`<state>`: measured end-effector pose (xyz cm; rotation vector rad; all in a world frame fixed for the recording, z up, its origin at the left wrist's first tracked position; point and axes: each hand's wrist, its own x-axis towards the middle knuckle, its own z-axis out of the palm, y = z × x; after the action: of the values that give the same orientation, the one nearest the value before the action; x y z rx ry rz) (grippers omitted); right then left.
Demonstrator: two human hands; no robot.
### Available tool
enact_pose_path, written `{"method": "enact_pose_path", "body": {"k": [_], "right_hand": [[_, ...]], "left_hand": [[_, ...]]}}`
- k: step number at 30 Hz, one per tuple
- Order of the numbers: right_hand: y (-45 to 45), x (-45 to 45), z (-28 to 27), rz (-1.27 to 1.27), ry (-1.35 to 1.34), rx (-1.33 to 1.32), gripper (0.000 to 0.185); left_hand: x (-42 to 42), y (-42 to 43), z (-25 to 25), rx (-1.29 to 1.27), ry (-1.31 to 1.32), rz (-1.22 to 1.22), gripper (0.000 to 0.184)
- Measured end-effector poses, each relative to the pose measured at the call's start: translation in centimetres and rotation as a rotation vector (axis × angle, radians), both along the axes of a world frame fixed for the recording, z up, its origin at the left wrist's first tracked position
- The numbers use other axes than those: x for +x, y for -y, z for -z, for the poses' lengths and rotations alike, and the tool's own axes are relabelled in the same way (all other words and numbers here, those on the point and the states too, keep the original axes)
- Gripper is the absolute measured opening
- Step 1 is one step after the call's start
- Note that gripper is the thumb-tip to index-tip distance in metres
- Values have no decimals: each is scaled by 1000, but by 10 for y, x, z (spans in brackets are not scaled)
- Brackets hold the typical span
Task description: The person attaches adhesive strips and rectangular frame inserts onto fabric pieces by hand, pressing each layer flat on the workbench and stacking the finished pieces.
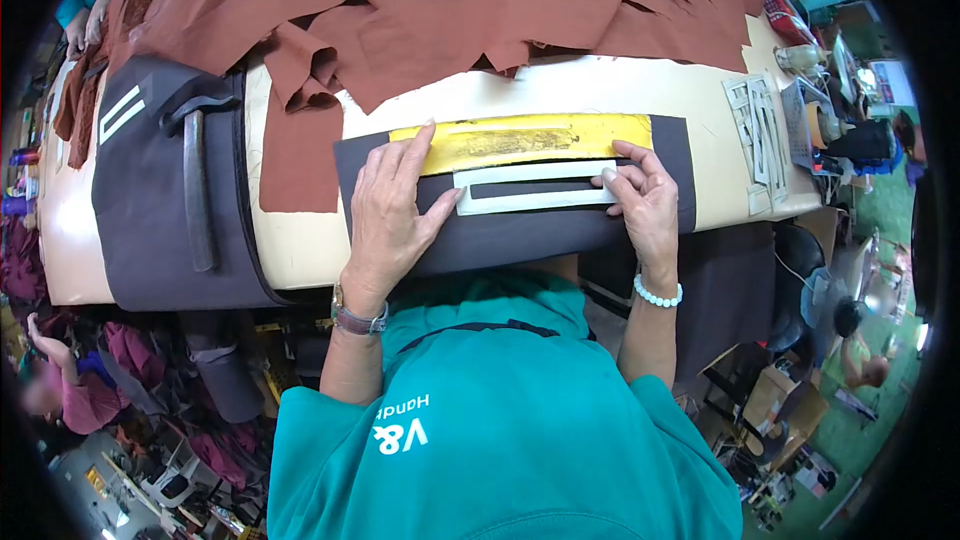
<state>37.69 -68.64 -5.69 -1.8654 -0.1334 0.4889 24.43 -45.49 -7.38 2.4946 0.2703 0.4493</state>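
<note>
A white rectangular frame with a long slot [535, 205] lies on a folded dark grey cloth piece [500, 240] in front of me. Just behind it lies a yellow strip [520, 143] with dark smudges along its middle. My left hand [393, 202] rests with its fingers apart; its index fingertip touches the yellow strip's left part and its thumb the frame's left end. At the other end, my right hand [648, 202] holds the frame's right edge between bent fingers and thumb, while its index fingertip rests on the yellow strip.
Rust-brown cloth scraps [440, 10] cover the table's far side. On the left, a hammer-like tool [200, 190] lies on a dark cloth stack [150, 210]. Several pale slotted strips [757, 140] lie at right. Another person's hands [90, 20] show at upper left.
</note>
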Motion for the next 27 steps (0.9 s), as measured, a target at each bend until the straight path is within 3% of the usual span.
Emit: {"method": "enact_pose_path", "body": {"k": [11,27], "right_hand": [[14,-17,6,115,194,-60,39],[9,-20,10,181,226,-23,39]], "left_hand": [[-1,2,-1,14,-26,-3,68],[-2,2,0,-6,-12,1,68]]}}
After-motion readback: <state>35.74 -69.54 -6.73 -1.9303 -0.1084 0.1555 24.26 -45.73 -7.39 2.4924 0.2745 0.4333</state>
